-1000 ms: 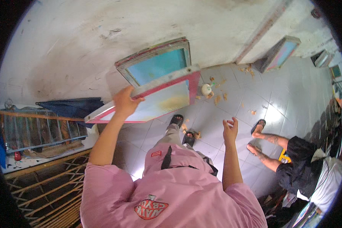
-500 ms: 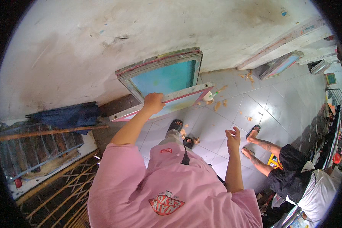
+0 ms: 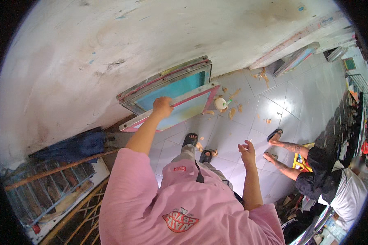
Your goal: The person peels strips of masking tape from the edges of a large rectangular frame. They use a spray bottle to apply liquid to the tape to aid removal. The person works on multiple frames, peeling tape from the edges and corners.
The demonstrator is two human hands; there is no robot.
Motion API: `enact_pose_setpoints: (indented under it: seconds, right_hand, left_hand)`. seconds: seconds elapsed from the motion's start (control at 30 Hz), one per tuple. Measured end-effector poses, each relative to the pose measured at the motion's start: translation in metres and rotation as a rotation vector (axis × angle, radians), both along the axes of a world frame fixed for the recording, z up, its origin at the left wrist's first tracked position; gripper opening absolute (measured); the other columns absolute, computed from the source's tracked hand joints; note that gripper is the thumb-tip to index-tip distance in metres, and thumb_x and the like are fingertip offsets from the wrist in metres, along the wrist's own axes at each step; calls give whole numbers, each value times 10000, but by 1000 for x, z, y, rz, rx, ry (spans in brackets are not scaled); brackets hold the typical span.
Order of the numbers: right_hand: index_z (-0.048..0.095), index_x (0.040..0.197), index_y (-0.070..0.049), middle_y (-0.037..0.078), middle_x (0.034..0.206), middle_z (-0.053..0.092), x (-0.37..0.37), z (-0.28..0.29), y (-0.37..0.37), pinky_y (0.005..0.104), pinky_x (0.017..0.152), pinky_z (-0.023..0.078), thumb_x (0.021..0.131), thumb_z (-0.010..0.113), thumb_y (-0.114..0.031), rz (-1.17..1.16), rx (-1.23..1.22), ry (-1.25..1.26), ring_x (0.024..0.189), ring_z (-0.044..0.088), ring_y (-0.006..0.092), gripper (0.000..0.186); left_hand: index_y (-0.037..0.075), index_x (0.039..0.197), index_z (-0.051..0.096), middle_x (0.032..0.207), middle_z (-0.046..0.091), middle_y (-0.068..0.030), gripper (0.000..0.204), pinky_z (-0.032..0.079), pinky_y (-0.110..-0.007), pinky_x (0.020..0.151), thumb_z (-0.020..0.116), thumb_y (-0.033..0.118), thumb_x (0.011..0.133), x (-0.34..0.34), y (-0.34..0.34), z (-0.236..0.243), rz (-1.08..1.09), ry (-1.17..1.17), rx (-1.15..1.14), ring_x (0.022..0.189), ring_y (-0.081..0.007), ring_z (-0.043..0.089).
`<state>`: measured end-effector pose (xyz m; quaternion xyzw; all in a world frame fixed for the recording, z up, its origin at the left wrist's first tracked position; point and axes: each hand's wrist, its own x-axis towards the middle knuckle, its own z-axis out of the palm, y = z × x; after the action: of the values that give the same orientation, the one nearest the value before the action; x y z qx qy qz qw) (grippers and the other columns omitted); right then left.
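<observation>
My left hand grips the top edge of a screen frame with pink tape and a pale mesh, held slanted beside a stack of framed screens with a turquoise face that leans on the wall. My right hand is raised over the floor with bent fingers, and a small thin white stick appears to be between them. A white, round container with a green part on it stands on the floor just right of the held frame.
Wood-coloured scraps lie on the tiled floor. Another leaning frame is farther along the wall. A seated person's legs are at the right. A blue cloth bundle, metal racks and bamboo-coloured lattice fill the lower left.
My left hand and the pink-edged frame have shifted right since a second ago, closer over the leaning screens. My right hand is slightly lower in view. The camera view has turned a little.
</observation>
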<state>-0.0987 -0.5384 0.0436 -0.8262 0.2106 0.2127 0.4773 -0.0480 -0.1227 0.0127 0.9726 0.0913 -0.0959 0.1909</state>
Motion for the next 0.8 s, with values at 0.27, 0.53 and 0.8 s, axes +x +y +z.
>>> enact_pose_setpoints:
  seconds: [0.27, 0.53, 0.8]
  right_hand:
    - [452, 1173, -21, 113, 932, 571, -16, -19, -9, 286, 671, 439, 756, 663, -208, -28, -12, 82, 802, 543, 175, 504]
    - [444, 1183, -26, 115, 945, 579, -21, -4, -10, 311, 709, 440, 765, 653, -202, -83, -38, 87, 798, 550, 193, 499]
    - [439, 1180, -19, 92, 884, 582, -41, 14, -33, 285, 689, 438, 765, 652, -192, -164, -90, 116, 779, 554, 154, 498]
  left_hand:
    - [90, 949, 622, 944, 604, -146, 377, 433, -414, 803, 712, 273, 632, 36, 7, -11, -13, 180, 6, 921, -317, 557]
    - [60, 920, 606, 963, 586, -160, 357, 449, -403, 777, 712, 227, 624, 37, 10, -40, 83, 24, -17, 911, -313, 552]
    - [3, 911, 564, 1000, 516, -168, 252, 436, -421, 796, 622, 111, 691, 45, 9, -40, 190, -165, 167, 984, -321, 489]
